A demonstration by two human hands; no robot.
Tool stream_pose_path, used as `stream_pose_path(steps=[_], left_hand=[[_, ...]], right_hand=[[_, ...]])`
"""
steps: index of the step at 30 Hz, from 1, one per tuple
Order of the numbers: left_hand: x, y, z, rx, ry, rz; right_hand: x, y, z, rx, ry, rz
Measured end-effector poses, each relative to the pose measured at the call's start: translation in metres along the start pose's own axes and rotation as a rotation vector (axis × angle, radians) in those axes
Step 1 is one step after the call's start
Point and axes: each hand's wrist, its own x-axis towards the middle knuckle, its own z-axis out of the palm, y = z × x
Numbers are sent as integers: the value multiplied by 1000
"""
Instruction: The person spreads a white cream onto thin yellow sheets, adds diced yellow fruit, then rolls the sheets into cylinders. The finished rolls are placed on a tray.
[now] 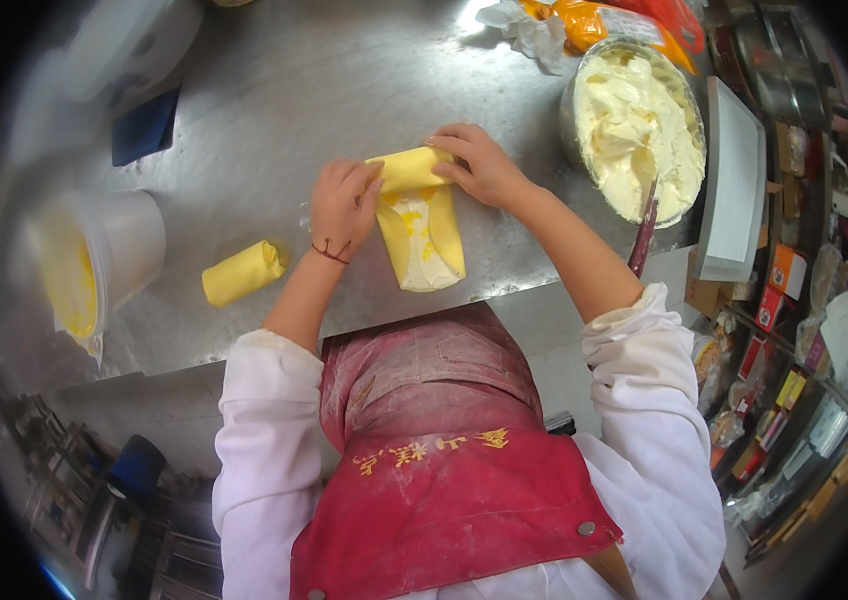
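Observation:
A yellow crepe (pixel 410 172) lies on the steel table with its far end rolled over and its sides folded in. Pale cream and bits of yellow filling show on the flat part nearer me. My left hand (pixel 347 205) grips the left end of the roll, fingers curled over it. At the right end, my right hand (pixel 481 165) pinches the roll between thumb and fingers. A finished-looking yellow crepe roll (pixel 243 273) rests to the left of my left forearm, touched by neither hand.
A metal bowl of whipped cream (pixel 638 135) stands at the right, a dark-handled spatula (pixel 645 230) leaning in it. A pale tray (pixel 732 185) is beyond it. A white tub (pixel 124 250) with yellow contents sits at left, near a dark blue object (pixel 146 127). Orange packaging (pixel 589 25) lies at the back.

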Motion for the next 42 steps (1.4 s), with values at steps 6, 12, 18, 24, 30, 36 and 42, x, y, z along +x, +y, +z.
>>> stream_pose_path(steps=[6,12,18,24,30,36,42], left_hand=[[6,-9,-2,-117,-118,-68],[4,-9,-6,-86,-185,-5],[5,-7,-8,-148,-182,-15],[3,-8,-12,-74,-266,12],[-4,0,-1,-33,-208,-47],[-8,7,-6,-18,-301,-69],[-6,10,-15,17,-391,-57]], right_hand=[[-7,6,-6,59,-90,-67],[-11,2,-11,31,-92,-98],[-13,-7,0,81,-11,-15],[-12,-10,-1,137,-47,36],[-14,-10,-4,101,-68,-44],[-23,-7,-8,-108,-130,-67],[-24,-6,-12,-149,-165,-79]])
